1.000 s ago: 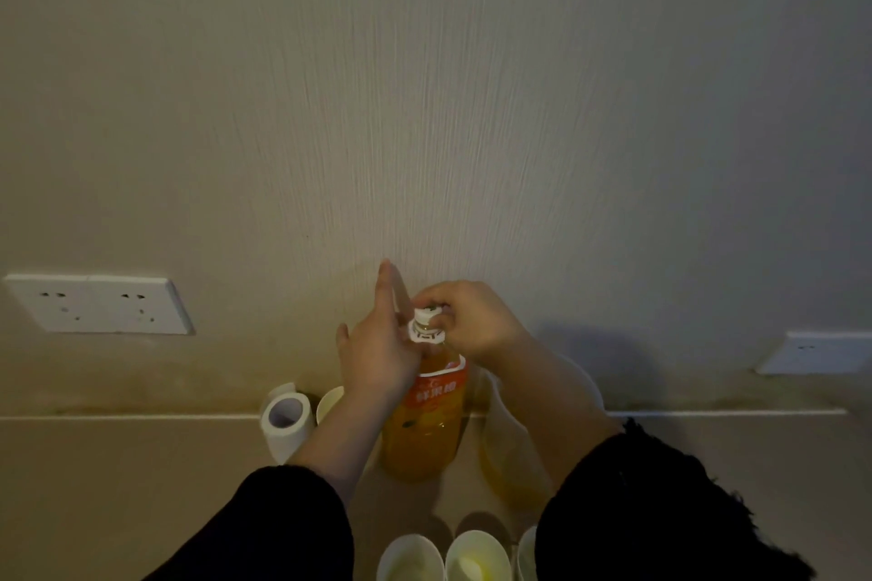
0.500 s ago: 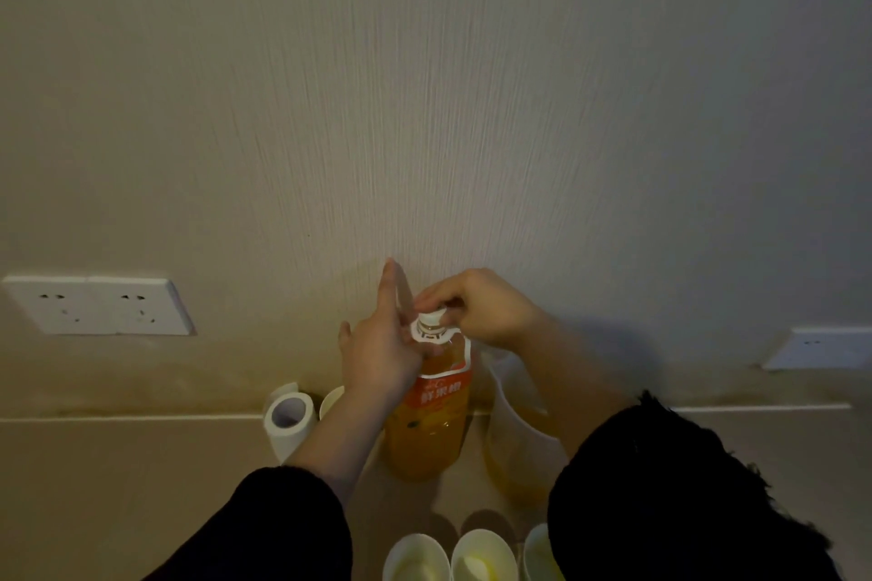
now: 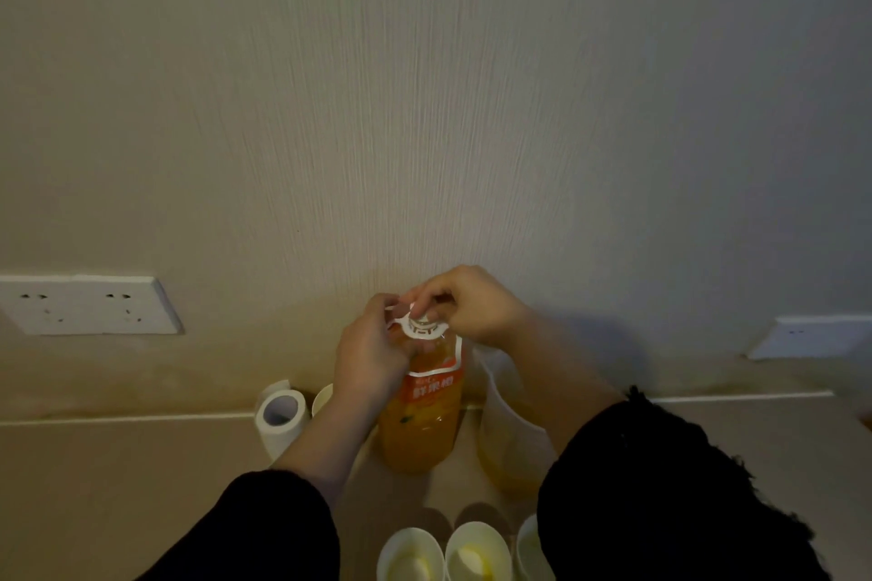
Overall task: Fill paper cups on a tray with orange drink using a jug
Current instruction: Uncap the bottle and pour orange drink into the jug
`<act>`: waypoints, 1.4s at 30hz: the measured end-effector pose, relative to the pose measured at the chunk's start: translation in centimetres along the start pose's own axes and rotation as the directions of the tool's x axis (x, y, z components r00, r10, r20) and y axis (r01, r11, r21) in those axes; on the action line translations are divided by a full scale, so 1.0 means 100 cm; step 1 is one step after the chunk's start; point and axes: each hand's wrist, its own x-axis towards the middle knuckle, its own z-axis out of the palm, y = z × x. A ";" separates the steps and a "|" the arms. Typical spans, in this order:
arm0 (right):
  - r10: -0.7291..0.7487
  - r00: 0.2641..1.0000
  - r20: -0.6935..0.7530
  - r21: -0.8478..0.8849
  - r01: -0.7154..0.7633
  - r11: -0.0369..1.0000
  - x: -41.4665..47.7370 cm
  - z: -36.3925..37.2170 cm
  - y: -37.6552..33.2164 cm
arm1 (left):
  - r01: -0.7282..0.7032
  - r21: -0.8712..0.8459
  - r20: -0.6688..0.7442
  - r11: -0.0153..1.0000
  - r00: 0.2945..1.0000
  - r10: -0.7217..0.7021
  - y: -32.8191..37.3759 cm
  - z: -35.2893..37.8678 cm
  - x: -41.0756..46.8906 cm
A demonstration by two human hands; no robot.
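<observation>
Sitting nearest, three paper cups [image 3: 477, 552] show pale yellow inside. Beyond them the jug [image 3: 505, 453], holding some orange drink, stands just right of the bottle [image 3: 422, 420]. The left hand [image 3: 373, 359], fingers straight a second ago, now curls round the bottle's neck while the right hand [image 3: 467, 307] pinches the cap [image 3: 420, 323], likely twisting it.

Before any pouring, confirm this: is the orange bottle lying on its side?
No. The orange bottle stands upright on the counter, with the left hand gripping its neck and the right hand pinching its cap.
</observation>
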 end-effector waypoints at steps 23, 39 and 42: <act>0.211 0.873 -0.440 0.083 -0.195 0.977 -0.005 0.044 0.013 | 0.035 0.052 -0.015 0.998 0.999 -0.034 0.004 0.000 -0.003; 0.387 0.846 -0.368 0.697 -0.025 0.717 -0.057 0.010 0.011 | -0.129 0.051 -0.229 0.990 0.964 0.137 0.027 -0.011 -0.038; 0.414 0.849 -0.329 0.779 -0.004 0.627 -0.074 -0.012 0.032 | -0.219 0.088 -0.308 0.972 0.922 0.236 0.034 -0.004 -0.058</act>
